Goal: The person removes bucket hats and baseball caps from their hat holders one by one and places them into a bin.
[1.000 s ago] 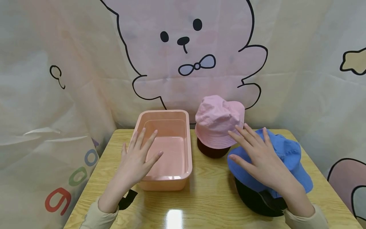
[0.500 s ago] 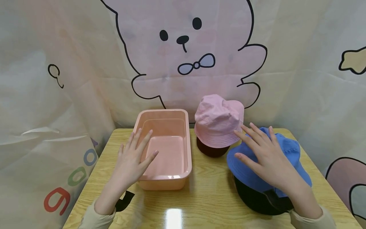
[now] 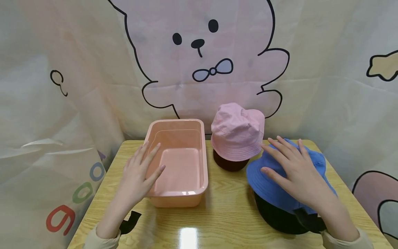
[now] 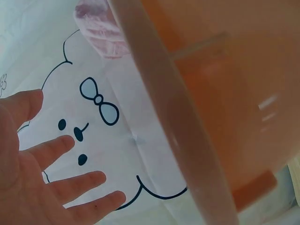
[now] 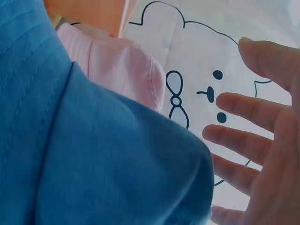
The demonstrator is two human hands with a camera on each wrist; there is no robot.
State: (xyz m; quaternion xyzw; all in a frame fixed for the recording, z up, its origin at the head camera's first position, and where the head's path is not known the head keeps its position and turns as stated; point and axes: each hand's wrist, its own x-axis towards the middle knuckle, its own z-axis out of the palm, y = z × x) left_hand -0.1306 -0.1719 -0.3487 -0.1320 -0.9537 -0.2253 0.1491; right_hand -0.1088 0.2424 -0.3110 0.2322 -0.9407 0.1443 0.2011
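Observation:
My left hand [image 3: 135, 176] hovers with spread fingers over the left side of a pink plastic basin [image 3: 203, 166]; in the left wrist view the basin's rim [image 4: 173, 112] lies apart from the fingers. My right hand [image 3: 295, 169], fingers also straight and spread, is above a blue bucket hat [image 3: 264, 180]. That hat sits tilted on a black rounded stand [image 3: 273, 216]. In the right wrist view the blue hat's crown [image 5: 126, 159] is close to the fingers; whether they touch, I cannot tell. A pink bucket hat [image 3: 234, 133] covers a dark brown stand [image 3: 228, 162] behind.
Everything stands on a light wooden table [image 3: 217, 221], whose far edge meets a printed cloth backdrop [image 3: 199, 93] with a cartoon bear. Black straps [image 3: 130, 223] show at both wrists. The basin holds nothing visible.
My left hand has drifted left and slightly toward me. My right hand has shifted right and a little down over the blue hat. The basin and hats keep their places.

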